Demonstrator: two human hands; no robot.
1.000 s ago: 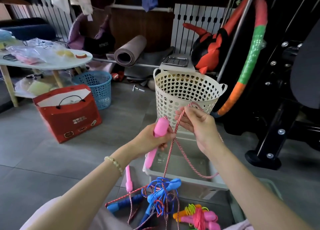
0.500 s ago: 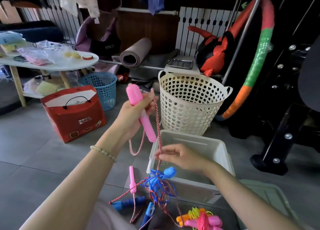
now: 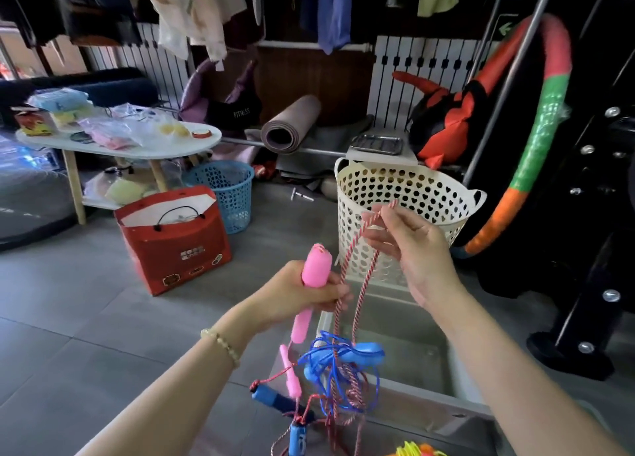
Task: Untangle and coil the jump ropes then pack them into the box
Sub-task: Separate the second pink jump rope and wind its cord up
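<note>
The red-and-white jump rope (image 3: 355,246) now hangs as a loop between the hands, over the tangle of blue ropes (image 3: 340,356) beneath them. The right hand (image 3: 415,249), low by the tangle half a second ago, has risen and pinches the loop's top. The left hand (image 3: 295,294) has dropped, gripping the pink handle (image 3: 316,266) and a strand. The box (image 3: 405,321) sits under both hands, the cream basket (image 3: 412,194) just behind the right.
</note>
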